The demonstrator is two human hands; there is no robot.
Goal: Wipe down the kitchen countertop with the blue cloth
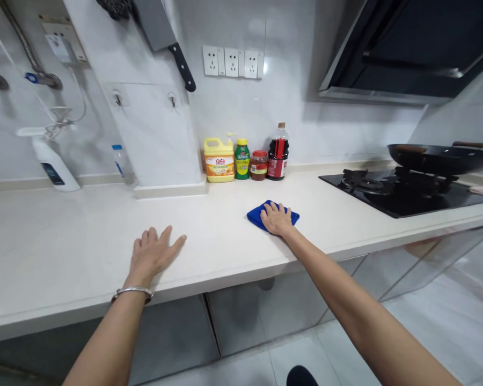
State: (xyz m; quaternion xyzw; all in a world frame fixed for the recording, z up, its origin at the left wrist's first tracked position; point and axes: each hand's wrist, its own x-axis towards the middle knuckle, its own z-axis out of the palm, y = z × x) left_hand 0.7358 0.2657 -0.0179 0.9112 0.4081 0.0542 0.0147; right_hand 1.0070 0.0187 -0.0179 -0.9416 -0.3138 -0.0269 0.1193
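My right hand (277, 219) presses down on a folded blue cloth (256, 215), gripping it against the white countertop (209, 236) with slightly bent fingers. The palm and fingers cover much of the cloth's middle. To the left, my left hand (155, 252) rests on the counter near its front edge, with fingers stretched out and the thumb apart. It holds nothing, and a silver bangle (132, 290) circles that wrist.
Against the wall stand a yellow detergent jug (219, 161), a green bottle (242, 159), a red-lidded jar (259, 165) and a dark sauce bottle (278, 153). A wok (434, 159) sits on the black gas stove (398, 195). Leftward are a white spray bottle (56, 163) and a hanging cleaver (161, 29).
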